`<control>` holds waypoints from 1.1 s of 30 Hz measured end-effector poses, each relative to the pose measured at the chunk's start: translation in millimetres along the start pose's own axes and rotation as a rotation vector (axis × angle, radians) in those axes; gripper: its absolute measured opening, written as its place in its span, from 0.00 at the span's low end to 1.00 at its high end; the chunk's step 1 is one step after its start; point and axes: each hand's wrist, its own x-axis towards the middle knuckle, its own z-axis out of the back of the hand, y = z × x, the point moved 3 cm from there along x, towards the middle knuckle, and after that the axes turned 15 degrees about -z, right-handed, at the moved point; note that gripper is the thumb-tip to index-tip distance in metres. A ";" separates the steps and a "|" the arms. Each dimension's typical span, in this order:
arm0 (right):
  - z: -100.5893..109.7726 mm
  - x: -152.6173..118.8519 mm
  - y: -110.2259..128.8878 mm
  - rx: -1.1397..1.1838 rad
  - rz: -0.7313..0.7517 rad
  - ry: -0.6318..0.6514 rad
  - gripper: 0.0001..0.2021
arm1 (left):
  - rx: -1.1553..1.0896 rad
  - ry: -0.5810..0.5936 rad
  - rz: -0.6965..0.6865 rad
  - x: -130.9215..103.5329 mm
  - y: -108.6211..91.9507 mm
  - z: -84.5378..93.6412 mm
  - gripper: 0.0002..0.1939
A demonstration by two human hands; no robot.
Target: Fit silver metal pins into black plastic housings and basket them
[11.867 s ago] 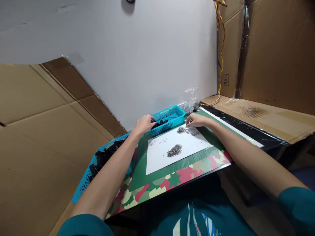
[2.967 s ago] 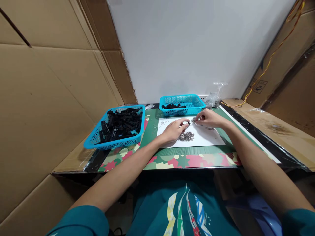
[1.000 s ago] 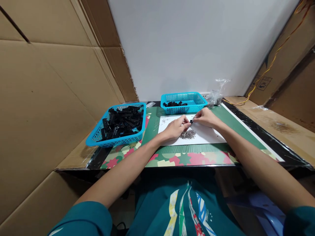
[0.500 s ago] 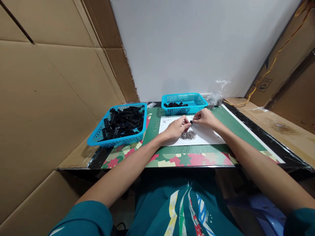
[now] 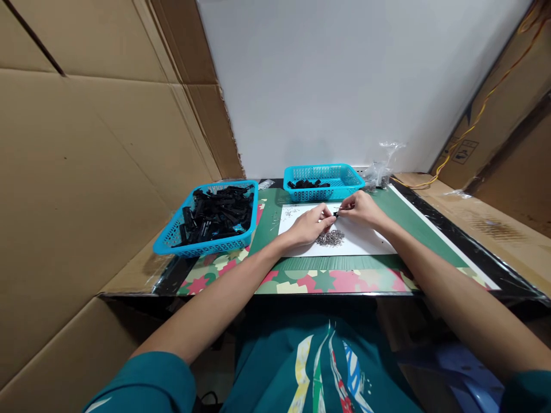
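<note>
Over a white sheet [image 5: 370,245] my two hands nearly meet. My left hand [image 5: 310,223] is closed on a small black piece [image 5: 336,214], which shows at its fingertips. My right hand [image 5: 360,207] pinches a thin metal tool or pin [image 5: 343,208] beside that piece; its exact shape is too small to tell. Just in front of my left fingers lies a pile of small metal parts [image 5: 330,238]. A few more small metal parts [image 5: 291,212] are scattered at the sheet's far left corner.
A large blue basket [image 5: 206,250] of black parts stands at the left. Behind the sheet is a smaller blue basket [image 5: 326,195] with some black parts. Clear plastic bags [image 5: 377,174] sit right of it. Cardboard walls [image 5: 86,172] rise at the left and right.
The view has shifted very slightly. Both hands keep nearly the same place and hold.
</note>
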 end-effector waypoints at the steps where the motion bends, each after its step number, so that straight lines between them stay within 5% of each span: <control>1: -0.8 0.1 -0.1 -0.003 0.003 -0.008 0.06 | 0.004 0.003 0.007 -0.2 -0.9 0.2 0.09; 12: -5.8 0.0 2.9 -0.027 0.054 0.001 0.10 | 0.013 0.003 0.012 -1.0 -4.9 1.4 0.10; 19: 6.6 1.5 -5.5 -0.022 0.017 0.135 0.14 | 0.055 0.017 -0.001 0.6 0.1 2.0 0.11; 23: 15.3 0.8 -5.4 -0.010 0.062 0.042 0.16 | 0.041 0.017 -0.011 -0.8 2.1 1.9 0.11; 28: 20.6 -0.5 0.3 0.186 0.118 -0.038 0.18 | 0.060 0.025 -0.018 -2.6 -0.7 2.7 0.12; 33: 10.6 -2.4 -1.4 0.512 -0.036 -0.012 0.21 | 0.076 0.042 0.001 -2.6 -4.5 3.8 0.11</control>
